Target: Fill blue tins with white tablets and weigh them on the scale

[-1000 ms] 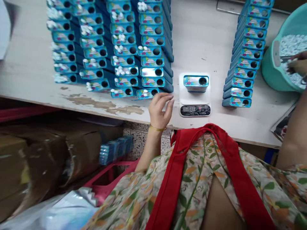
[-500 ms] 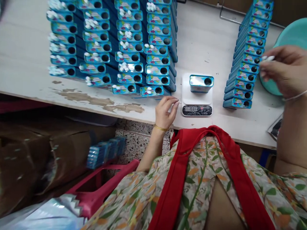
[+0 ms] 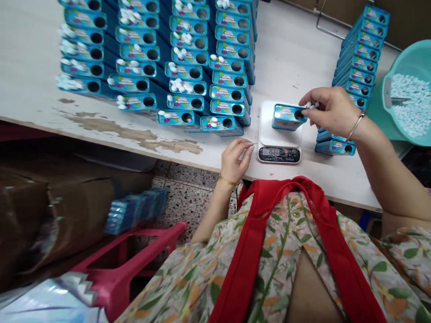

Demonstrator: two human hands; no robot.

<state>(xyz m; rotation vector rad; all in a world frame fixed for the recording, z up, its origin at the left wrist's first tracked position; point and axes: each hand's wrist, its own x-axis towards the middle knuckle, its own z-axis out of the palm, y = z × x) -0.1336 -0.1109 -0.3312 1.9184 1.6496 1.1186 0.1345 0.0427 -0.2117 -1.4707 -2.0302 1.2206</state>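
A blue tin (image 3: 286,117) with a round hole in its top stands on a small white scale (image 3: 279,134). My right hand (image 3: 328,112) pinches white tablets (image 3: 310,106) right over the tin's hole. My left hand (image 3: 236,159) rests on the table edge just left of the scale, fingers curled loosely with nothing visible in them. Rows of the same blue tins (image 3: 188,58), many with white tablets on top, fill the table to the left.
A second line of blue tins (image 3: 357,72) runs behind my right hand. A teal tub (image 3: 390,96) of white tablets stands at the right edge. A pink stool (image 3: 134,260), cardboard boxes (image 3: 50,215) and a bundle of blue tins (image 3: 134,211) sit below the table.
My right hand has come from the teal tub leftward to the tin on the scale, carrying white tablets. My left hand has stayed by the scale, curling slightly.
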